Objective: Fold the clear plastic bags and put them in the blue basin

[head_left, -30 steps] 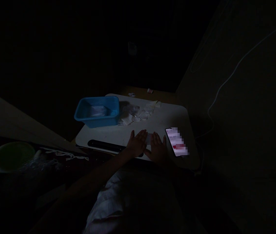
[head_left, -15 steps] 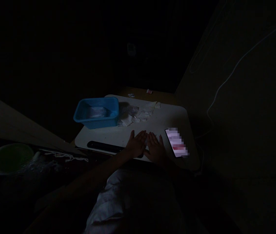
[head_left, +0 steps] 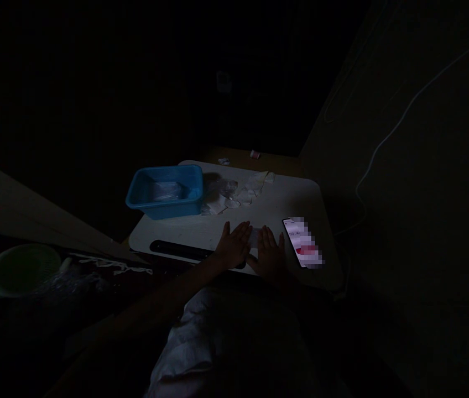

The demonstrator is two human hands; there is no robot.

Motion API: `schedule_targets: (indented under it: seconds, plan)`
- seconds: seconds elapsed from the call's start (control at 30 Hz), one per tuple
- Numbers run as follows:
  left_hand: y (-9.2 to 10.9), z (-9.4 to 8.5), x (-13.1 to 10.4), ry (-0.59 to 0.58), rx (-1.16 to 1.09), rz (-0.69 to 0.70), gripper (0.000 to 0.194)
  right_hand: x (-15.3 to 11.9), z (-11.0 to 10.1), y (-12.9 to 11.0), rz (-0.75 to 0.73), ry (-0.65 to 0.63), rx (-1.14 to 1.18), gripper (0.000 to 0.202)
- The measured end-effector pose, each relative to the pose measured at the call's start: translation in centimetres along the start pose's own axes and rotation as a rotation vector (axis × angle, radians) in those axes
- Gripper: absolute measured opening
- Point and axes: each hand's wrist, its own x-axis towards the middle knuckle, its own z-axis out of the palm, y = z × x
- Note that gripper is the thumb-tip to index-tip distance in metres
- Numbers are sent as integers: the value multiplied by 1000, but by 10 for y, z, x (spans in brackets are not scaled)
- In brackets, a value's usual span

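Both my hands lie flat near the front edge of a small white table (head_left: 301, 202). My left hand (head_left: 234, 246) is palm down with fingers stretched out. Beside it, my right hand (head_left: 270, 251) rests the same way, thumb pointing toward the left hand. Between and partly beneath them shows a pale, clear plastic piece (head_left: 254, 237), perhaps a small bag; most of it is covered and its kind is hard to make out in the dark. Just right of my right hand lies a lit phone (head_left: 296, 240) with a partly blurred screen.
A blue plastic basin (head_left: 168, 210) with a clear-wrapped packet (head_left: 166, 191) inside stands at the table's left. Crumpled plastic and paper scraps (head_left: 228, 193) lie beside it. A black slot (head_left: 180, 250) runs along the front edge. A white cable (head_left: 396, 124) hangs on the right wall.
My right hand has slid a little to the right, widening the gap between the hands and showing more of the clear plastic. My left hand stays nearly in place.
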Motion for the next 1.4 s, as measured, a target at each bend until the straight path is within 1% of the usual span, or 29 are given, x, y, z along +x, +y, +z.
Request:
schedule_targets:
  seconds: [0.1, 0.2, 0.23, 0.37, 0.43, 0.53, 0.7, 0.8, 0.93, 1.17, 1.4]
  plan:
    - [0, 0, 0, 14, 12, -2, 50, 0, 1, -1, 35, -12, -1, 71]
    - [0, 0, 1, 3, 11, -2, 50, 3, -2, -1, 56, -24, -16, 72]
    - [0, 0, 1, -5, 8, -6, 50, 4, -4, -1, 33, -29, -17, 72]
    - [1, -2, 2, -26, -15, -12, 49, 9, -8, 3, -148, -58, 13, 68]
    - [1, -3, 2, -31, -22, -11, 49, 10, -7, 5, -170, -64, 35, 66]
    - [1, -4, 2, -25, -21, -9, 49, 8, -6, 6, -144, -48, 53, 65]
    - [2, -6, 1, -31, 3, -14, 49, 5, -5, 5, -69, -49, 46, 69]
    - [2, -8, 0, -30, 18, -49, 51, 4, -3, 4, -42, -40, 42, 72]
    - [2, -9, 0, -39, 18, -111, 53, 4, -1, 3, -24, -22, 55, 73]
    - [0, -9, 1, -61, 10, -105, 54, 4, 1, 3, -37, -10, 46, 72]
    - [-2, -3, 0, -10, 10, -103, 54, 3, 0, 2, -16, -17, 39, 72]
